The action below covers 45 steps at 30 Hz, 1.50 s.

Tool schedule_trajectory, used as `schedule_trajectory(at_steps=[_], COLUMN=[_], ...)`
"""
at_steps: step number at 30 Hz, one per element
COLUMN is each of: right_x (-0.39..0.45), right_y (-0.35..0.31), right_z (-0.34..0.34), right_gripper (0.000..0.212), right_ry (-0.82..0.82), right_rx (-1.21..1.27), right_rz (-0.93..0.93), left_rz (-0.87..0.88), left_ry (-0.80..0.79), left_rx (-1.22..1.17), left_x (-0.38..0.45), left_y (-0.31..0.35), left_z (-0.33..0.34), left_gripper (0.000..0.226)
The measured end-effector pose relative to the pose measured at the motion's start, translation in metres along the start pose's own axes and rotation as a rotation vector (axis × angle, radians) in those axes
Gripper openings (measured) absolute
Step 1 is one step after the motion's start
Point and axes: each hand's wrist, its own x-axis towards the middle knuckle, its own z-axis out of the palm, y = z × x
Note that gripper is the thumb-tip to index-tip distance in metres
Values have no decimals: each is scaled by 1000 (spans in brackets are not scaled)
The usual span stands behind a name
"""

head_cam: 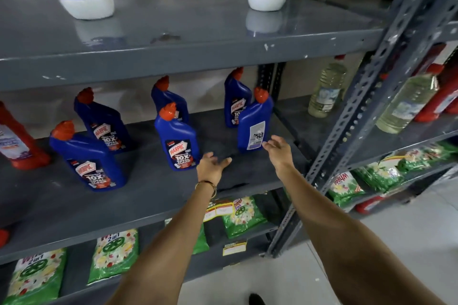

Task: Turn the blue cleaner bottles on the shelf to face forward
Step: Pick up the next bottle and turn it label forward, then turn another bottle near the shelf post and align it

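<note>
Looking down from the head view, we count six blue plastic cleaner bottles with orange-red angled caps standing on the middle grey metal shelf [153, 195]. Five already show their printed front labels to us: the front-left bottle [90, 158], the one behind it [102, 122], the front-middle bottle [177, 137], the one partly hidden behind that [168, 99], and the rear-right bottle [235, 99]. So we judge the job nearly done.

What is left is the front-right blue bottle [255, 122], which shows us its pale back label of small print, so its front faces the wall. It stands upright near the right end of the shelf, just in front of the rear-right bottle; whether the two touch we cannot tell.

Our right hand [278, 150] reaches toward this bottle with its fingers [269, 143] spread and released, the tips at the bottle's lower right edge, touching or just short of it. Our left hand [213, 164] hovers over bare shelf between the front-middle bottle and the reversed one, fingers loose and holding nothing; a thin gold bangle [207, 184] sits on its wrist.

The reversed bottle looks like glossy, rigid plastic with a flattened body and a bent neck, so we expect it to twist easily on its base.

Other goods fill the neighbouring shelves, none of them part of this job.
</note>
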Motion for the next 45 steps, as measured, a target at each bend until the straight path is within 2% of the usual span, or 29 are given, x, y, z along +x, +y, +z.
schedule_trajectory(at_steps=[3,7,11,20,23,28,31,33,37,38,42,45], right_x=[23,50,66,72,67,50,42,42,42,41,38,42], right_y=[-13,-28,-31,-26,-31,-45,-47,-48,-46,-45,-45,-54], right_z=[-10,-18,-20,-19,-20,-10,0,-1,-12,-15,-16,-18], right_gripper=[57,67,52,44,46,51,77,76,44,38,30,30], right_ry=[-83,-214,-368,-430,-447,-525,-480,-444,-474,-499,-572,-619], right_rx=[-55,-155,-255,-227,-148,-45,-57,-49,-4,23,179,244], right_rz=[-21,-63,-149,-202,-198,-203,-220,-244,-251,-237,-137,-111], left_rz=[42,123,157,193,253,369,427,429,278,258,231,174], left_ry=[2,-22,-71,-48,17,223,271,218,-189,-243,-260,-342], left_rx=[24,54,78,61,96,216,265,243,-161,-214,-319,-452], left_x=[12,31,46,53,45,29,22,21,29,29,27,34], left_y=[22,49,60,57,54,54,55,56,53,52,58,59], left_z=[19,43,61,66,67,77,82,75,49,46,56,55], left_gripper=[64,74,70,64,59,42,42,42,31,30,37,41])
